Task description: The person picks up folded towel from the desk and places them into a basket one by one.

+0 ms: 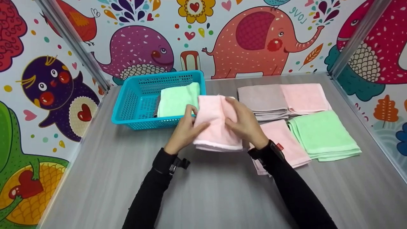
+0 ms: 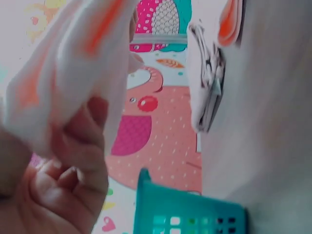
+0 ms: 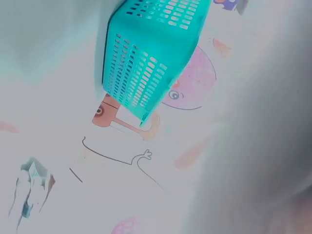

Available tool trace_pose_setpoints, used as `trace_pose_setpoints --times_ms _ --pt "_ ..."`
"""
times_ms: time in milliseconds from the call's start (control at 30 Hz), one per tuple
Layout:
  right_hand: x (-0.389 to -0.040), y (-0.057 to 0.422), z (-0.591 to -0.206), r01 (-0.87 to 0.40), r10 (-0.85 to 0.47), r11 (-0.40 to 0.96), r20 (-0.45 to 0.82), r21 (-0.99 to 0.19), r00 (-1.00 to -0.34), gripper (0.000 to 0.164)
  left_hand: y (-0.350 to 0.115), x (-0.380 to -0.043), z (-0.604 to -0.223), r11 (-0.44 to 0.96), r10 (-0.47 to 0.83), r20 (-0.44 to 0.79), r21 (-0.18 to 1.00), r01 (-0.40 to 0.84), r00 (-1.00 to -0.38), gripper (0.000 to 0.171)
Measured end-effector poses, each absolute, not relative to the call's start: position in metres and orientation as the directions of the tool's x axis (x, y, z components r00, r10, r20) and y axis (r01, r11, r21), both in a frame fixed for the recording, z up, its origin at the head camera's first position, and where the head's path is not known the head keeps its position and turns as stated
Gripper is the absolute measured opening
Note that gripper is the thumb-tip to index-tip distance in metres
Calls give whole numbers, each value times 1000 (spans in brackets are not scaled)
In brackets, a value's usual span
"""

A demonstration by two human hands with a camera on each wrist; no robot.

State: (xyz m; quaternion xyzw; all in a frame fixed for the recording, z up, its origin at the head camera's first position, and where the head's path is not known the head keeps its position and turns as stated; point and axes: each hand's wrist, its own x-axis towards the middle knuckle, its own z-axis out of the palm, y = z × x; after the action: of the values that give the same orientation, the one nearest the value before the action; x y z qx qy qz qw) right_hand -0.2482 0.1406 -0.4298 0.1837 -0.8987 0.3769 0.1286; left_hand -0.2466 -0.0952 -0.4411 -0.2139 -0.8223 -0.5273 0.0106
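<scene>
A folded pink towel [image 1: 214, 130] with a white edge is held up in front of me by both hands. My left hand [image 1: 186, 132] grips its left side, the thumb lying across the front. On the right side, my right hand [image 1: 248, 122] pinches it with the thumb in front. In the left wrist view the towel [image 2: 78, 63] hangs from the curled fingers of the left hand [image 2: 73, 185]. Just behind the held towel stands a turquoise basket [image 1: 143, 124], with a folded light green towel [image 1: 178, 100] and the edge of a dark grey cloth inside.
Folded towels lie on the grey table [image 1: 203, 190] at the right: a greyish one [image 1: 262, 97], a pink one [image 1: 303, 97], a green one [image 1: 327, 135] and a nearer pink one [image 1: 286, 143], partly under the right forearm. Printed cartoon walls [image 1: 197, 41] close off the back and sides.
</scene>
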Motion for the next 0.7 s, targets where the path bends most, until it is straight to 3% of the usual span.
trace_pose_setpoints --times_ms 100,267,400,567,700 --pt "-254 133 -429 -474 -247 628 420 -617 -873 70 -103 -250 -440 358 290 328 834 420 -899 39" --pt "-266 117 -421 -499 -253 575 440 -648 -862 70 -116 -258 -441 403 241 485 737 542 -840 11" --pt "-280 107 -415 -502 -233 526 451 -686 -862 64 -125 -267 -443 412 183 502 742 530 -845 27" --pt "-301 93 -414 -561 -237 505 520 -656 -821 46 -137 -277 -443 457 150 454 756 469 -878 55" --pt "-314 80 -411 -576 -257 499 525 -647 -812 40 -146 -286 -441 496 133 423 755 430 -896 62"
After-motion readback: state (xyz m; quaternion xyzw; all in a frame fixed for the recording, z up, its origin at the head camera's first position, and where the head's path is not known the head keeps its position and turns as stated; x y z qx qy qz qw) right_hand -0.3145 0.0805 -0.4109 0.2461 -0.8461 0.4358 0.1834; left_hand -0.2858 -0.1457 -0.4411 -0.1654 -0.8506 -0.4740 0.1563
